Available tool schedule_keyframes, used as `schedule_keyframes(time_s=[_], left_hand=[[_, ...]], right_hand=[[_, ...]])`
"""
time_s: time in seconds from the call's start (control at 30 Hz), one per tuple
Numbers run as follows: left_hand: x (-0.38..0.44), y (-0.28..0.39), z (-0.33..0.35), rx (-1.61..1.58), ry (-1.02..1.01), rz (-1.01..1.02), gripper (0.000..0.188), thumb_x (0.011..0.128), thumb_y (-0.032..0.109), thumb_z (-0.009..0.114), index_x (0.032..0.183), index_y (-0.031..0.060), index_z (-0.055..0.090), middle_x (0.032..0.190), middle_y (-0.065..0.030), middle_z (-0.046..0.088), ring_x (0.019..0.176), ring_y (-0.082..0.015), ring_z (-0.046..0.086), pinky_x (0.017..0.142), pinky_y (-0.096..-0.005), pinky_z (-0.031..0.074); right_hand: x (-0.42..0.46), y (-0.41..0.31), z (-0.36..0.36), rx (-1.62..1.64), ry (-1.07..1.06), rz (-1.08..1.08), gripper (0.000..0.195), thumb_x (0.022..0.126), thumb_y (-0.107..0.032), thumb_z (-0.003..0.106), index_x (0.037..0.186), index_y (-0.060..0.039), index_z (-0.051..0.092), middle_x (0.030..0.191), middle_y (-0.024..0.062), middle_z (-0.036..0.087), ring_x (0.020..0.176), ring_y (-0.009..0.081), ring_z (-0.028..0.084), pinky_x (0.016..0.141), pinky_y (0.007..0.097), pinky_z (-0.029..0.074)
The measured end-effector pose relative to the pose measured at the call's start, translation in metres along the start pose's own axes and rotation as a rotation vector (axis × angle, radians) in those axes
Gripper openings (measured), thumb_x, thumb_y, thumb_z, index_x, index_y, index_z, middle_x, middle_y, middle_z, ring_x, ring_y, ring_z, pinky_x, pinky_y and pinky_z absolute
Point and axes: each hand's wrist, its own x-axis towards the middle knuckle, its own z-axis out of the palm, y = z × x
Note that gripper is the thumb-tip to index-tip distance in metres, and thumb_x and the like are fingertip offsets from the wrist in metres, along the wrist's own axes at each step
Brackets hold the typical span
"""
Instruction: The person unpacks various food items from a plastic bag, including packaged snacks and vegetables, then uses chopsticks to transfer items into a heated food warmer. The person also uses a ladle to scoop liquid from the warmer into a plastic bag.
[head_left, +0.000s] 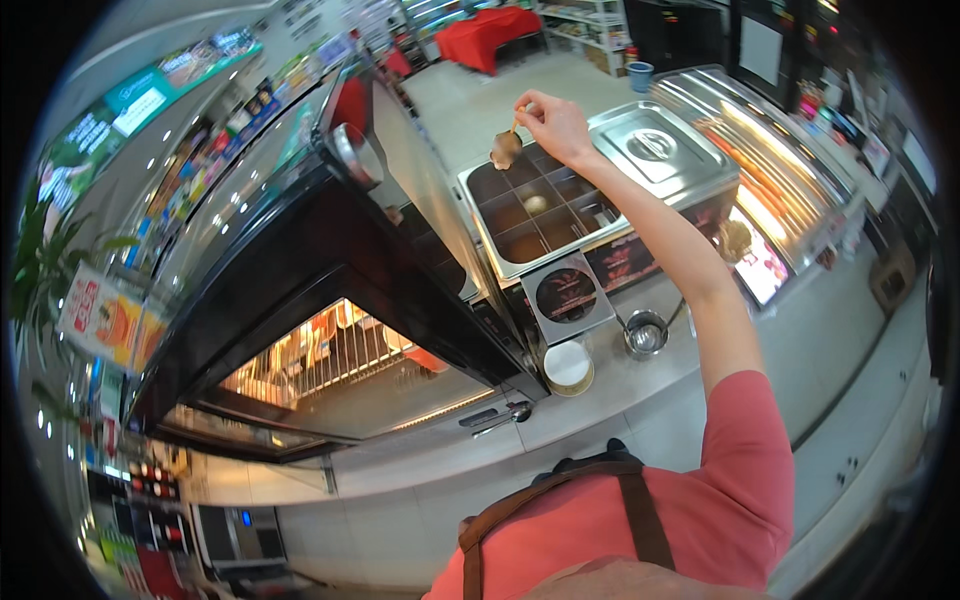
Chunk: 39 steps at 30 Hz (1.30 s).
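Note:
My right hand (555, 124), raised over the far left corner of a divided steel food warmer (491, 240), pinches a short wooden skewer (516, 124). A brownish, lumpy food piece (506, 150) hangs from it above the compartments. Dark liquid fills several compartments, and a pale round item (535, 205) shows in one near the middle. A steel lid (651, 146) covers the warmer's right part. My left hand is out of view.
A black glass-fronted heated cabinet (330, 300) stands left. On the counter are a white-lidded round tub (568, 365), a steel cup (646, 334) and a ladle or spoon (517, 412). A roller grill with sausages (750, 169) stands right.

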Motion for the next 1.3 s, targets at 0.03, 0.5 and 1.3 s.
schedule_keyframes(time_s=[0.03, 0.5, 1.3], left_hand=[[-0.005, 0.005, 0.012, -0.027, 0.021, -0.012, 0.028, 0.090, 0.025, 0.068, 0.108, 0.0022, 0.069, 0.086, -0.0118, 0.072, 0.081, -0.0244, 0.069, 0.074, -0.0394, 0.055], [-0.084, 0.013, 0.117, -0.277, 0.175, -0.172, 0.026, 0.090, 0.025, 0.067, 0.103, 0.0027, 0.069, 0.083, -0.0126, 0.072, 0.079, -0.0252, 0.069, 0.074, -0.0398, 0.054], [-0.131, -0.149, -0.018, -0.042, 0.412, 0.071, 0.043, 0.091, 0.030, 0.068, 0.126, 0.0062, 0.063, 0.115, -0.0178, 0.070, 0.110, -0.0367, 0.065, 0.094, -0.0470, 0.051]], right_hand=[[0.005, 0.010, 0.018, -0.011, -0.031, -0.012, 0.015, 0.089, -0.028, 0.069, 0.097, -0.0157, 0.071, 0.081, 0.0089, 0.074, 0.076, 0.0315, 0.070, 0.066, 0.0442, 0.052], [-0.009, 0.089, 0.135, -0.418, -0.579, -0.346, 0.015, 0.088, -0.021, 0.068, 0.099, -0.0132, 0.074, 0.092, 0.0126, 0.073, 0.092, 0.0341, 0.070, 0.076, 0.0479, 0.055], [-0.433, -0.328, 0.086, 0.512, -0.328, -0.443, 0.024, 0.100, -0.002, 0.054, 0.122, 0.0063, 0.057, 0.106, 0.0146, 0.064, 0.089, 0.0238, 0.065, 0.073, 0.0287, 0.054]])
